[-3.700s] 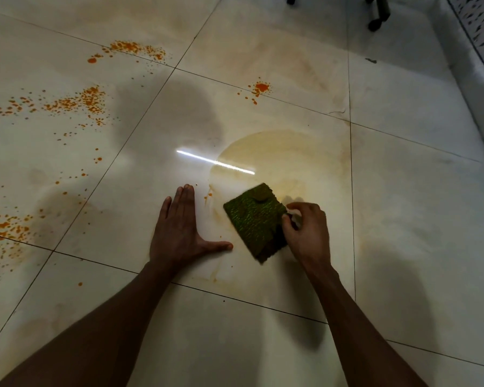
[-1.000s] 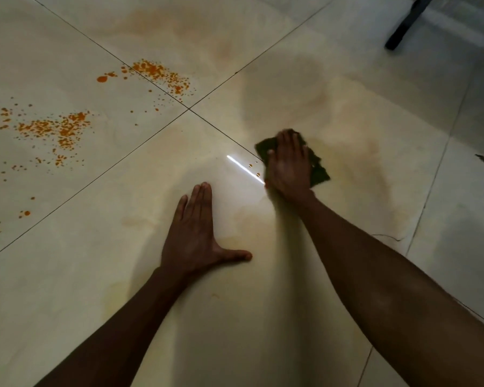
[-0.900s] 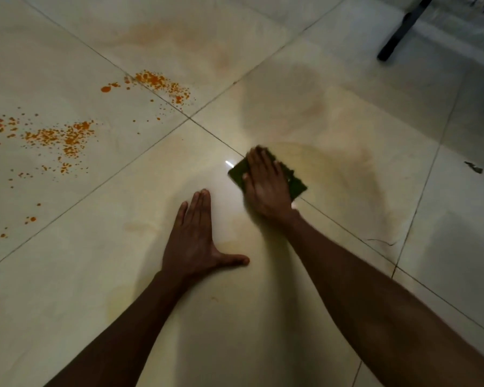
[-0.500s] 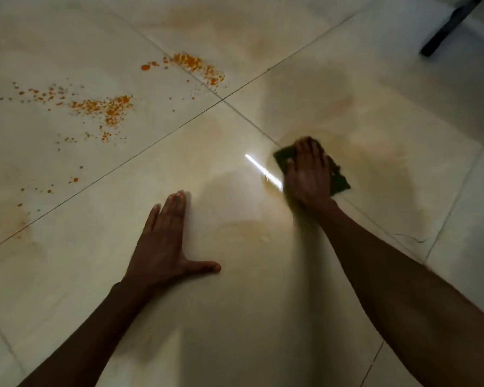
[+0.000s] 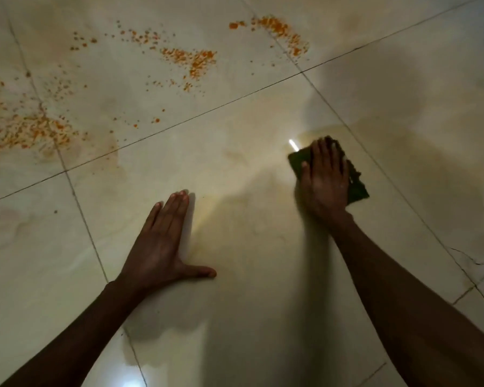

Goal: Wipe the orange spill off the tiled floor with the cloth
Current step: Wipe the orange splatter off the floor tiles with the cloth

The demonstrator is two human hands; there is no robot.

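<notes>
My right hand (image 5: 325,177) lies flat on a dark green cloth (image 5: 298,161), pressing it to the cream tiled floor (image 5: 235,317); most of the cloth is hidden under the palm. My left hand (image 5: 162,247) rests flat on the floor to the left, fingers straight, thumb spread. Orange spill (image 5: 193,61) speckles the tiles at the top, with another patch (image 5: 31,131) at the far left and a third (image 5: 282,30) near a tile joint. A faint yellowish wet smear surrounds the cloth.
Dark grout lines cross the floor. A thin crack (image 5: 464,256) runs through the tile at the right. A bright light glint (image 5: 293,144) reflects just left of the cloth. My shadow darkens the upper right tiles.
My right hand keeps sliding the cloth back and forth over the wet smear. The view has swung right to left, so more of the orange speckles show at the left. My left hand stays planted.
</notes>
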